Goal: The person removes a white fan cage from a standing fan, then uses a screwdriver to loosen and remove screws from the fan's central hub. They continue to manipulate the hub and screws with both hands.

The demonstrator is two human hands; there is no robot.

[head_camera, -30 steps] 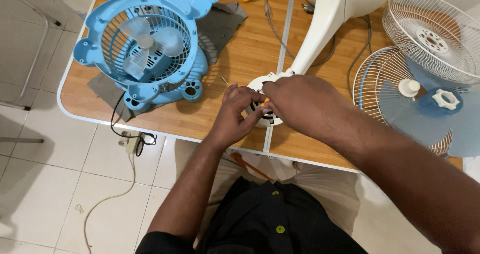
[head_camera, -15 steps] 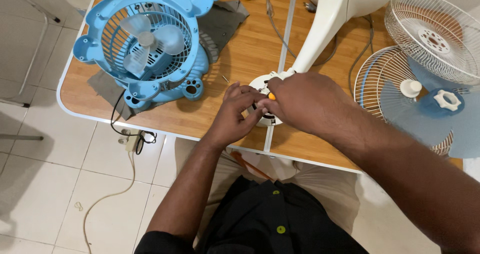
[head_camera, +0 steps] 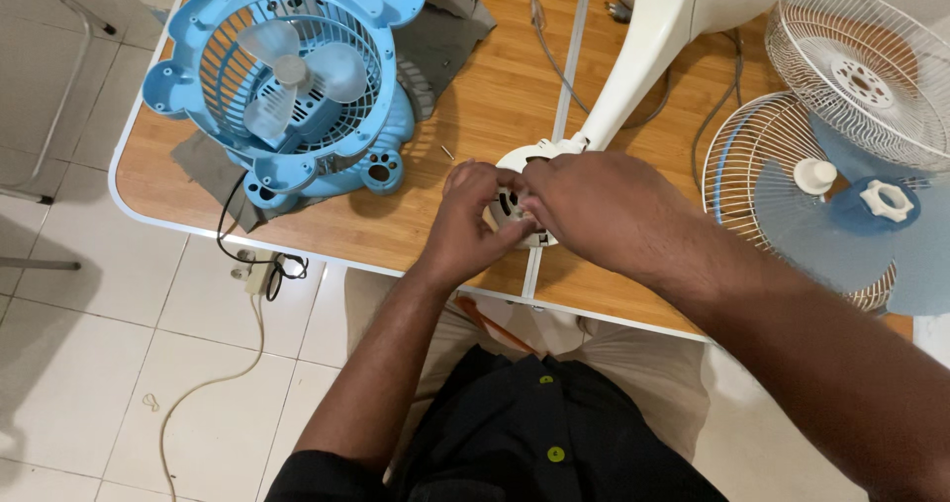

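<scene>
White round plastic fan motor head [head_camera: 517,210], at the lower end of a white plastic fan neck [head_camera: 633,72], lying near the front edge of the wooden surface [head_camera: 495,96]. Left hand [head_camera: 470,225] clasped on its left side, fingers curled around the rim. Right hand [head_camera: 594,205] covering its right side, fingertips pinched at the centre; whatever is pinched hidden. Further left, light blue plastic box fan [head_camera: 292,77] on grey cloth [head_camera: 445,32]. Far right, two white wire fan guards [head_camera: 856,72] and a translucent blue fan blade [head_camera: 871,225].
</scene>
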